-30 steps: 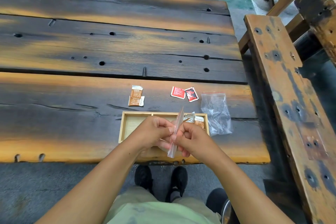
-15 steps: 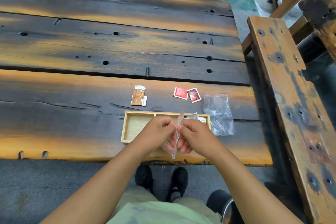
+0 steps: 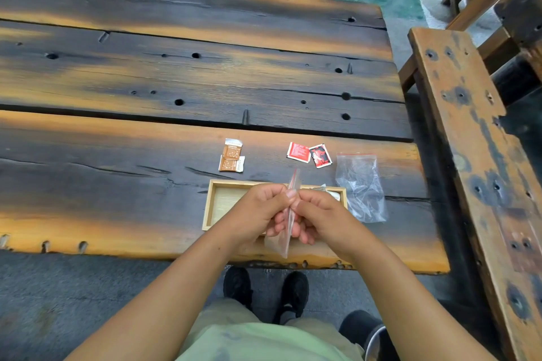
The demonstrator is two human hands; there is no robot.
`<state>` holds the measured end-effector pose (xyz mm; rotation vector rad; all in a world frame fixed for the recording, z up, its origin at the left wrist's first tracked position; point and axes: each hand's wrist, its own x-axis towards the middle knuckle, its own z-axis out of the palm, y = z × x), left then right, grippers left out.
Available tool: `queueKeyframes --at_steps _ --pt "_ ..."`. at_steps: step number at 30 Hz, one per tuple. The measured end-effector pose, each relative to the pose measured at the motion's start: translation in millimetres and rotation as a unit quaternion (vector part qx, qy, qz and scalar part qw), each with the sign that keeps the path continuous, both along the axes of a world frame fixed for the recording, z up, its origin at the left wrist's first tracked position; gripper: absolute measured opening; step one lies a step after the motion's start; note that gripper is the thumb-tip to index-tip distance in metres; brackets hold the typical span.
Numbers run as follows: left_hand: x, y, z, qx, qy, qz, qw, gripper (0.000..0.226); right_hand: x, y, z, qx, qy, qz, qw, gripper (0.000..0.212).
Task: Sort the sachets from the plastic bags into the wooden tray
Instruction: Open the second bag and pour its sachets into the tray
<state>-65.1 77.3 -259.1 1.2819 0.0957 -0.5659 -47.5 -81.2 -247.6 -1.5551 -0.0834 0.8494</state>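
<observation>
Both hands pinch a small clear plastic bag (image 3: 289,226) with a red zip strip, held edge-on above the wooden tray (image 3: 218,202). My left hand (image 3: 258,211) grips its left side and my right hand (image 3: 319,217) its right side. The tray lies near the table's front edge; pale sachets (image 3: 330,192) show in its right compartment, mostly hidden behind my right hand. Two brown sachets (image 3: 231,155) lie beyond the tray on the left, two red sachets (image 3: 309,153) beyond it on the right. Another clear plastic bag (image 3: 360,187) lies flat just right of the tray.
The charred plank table (image 3: 176,82) stretches far and left. A wooden bench (image 3: 475,141) runs along the right side, close to the table's edge. My shoes and lap are below the front edge.
My hands have stayed over the tray, working the held bag; it sits a little lower between the fingers. The sachets and the other bag have not moved.
</observation>
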Motion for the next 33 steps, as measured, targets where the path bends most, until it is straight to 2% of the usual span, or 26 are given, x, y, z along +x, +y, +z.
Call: queueKeyframes --at_steps 5,7,9,11,14,16,21,23,25,27,29,31,33 --pt "2.4 0.7 2.2 -0.074 0.022 0.032 0.997 0.025 7.6 -0.9 0.6 0.034 0.012 -0.039 0.999 0.033" --pt "4.2 1.3 6.2 -0.070 0.022 0.051 0.996 0.026 11.0 -1.6 3.9 0.031 0.018 -0.066 0.997 0.030" --pt "7.3 6.4 10.3 0.004 0.000 0.035 0.999 0.029 15.9 -4.3 8.8 -0.012 -0.001 -0.078 0.997 0.027" --pt "10.9 15.4 16.4 0.097 -0.033 -0.017 0.995 0.032 20.4 -9.8 13.9 -0.072 -0.036 -0.067 0.995 0.037" --pt "16.4 28.9 29.3 0.206 -0.057 -0.072 0.974 0.039 27.6 -21.7 21.1 -0.160 -0.097 -0.027 0.982 0.031" --pt "19.4 37.6 37.2 0.262 -0.073 -0.088 0.958 0.037 33.7 -29.1 26.3 -0.202 -0.126 -0.014 0.971 0.027" --pt "25.8 58.8 49.1 0.344 -0.085 -0.149 0.923 0.032 43.5 -38.0 40.8 -0.250 -0.152 0.013 0.956 0.025" --pt "27.3 62.9 52.1 0.371 -0.087 -0.173 0.908 0.033 43.3 -34.9 43.6 -0.294 -0.199 0.057 0.933 0.023" --pt "29.1 66.8 53.6 0.400 -0.095 -0.189 0.892 0.035 42.8 -30.5 45.5 -0.348 -0.257 0.118 0.894 0.021" --pt "28.9 70.7 52.9 0.426 -0.095 -0.217 0.873 0.032 42.3 -25.9 47.6 -0.361 -0.275 0.144 0.879 0.022" --pt "27.0 73.5 51.0 0.426 -0.084 -0.233 0.870 0.019 41.7 -21.8 49.3 -0.324 -0.232 0.116 0.910 0.023" --pt "24.4 75.4 46.3 0.369 -0.063 -0.198 0.906 0.006 39.9 -16.9 51.6 -0.273 -0.173 0.068 0.944 0.025" --pt "21.7 76.3 40.6 0.297 -0.056 -0.130 0.944 0.021 38.9 -11.1 54.5 -0.234 -0.140 0.037 0.961 0.027"
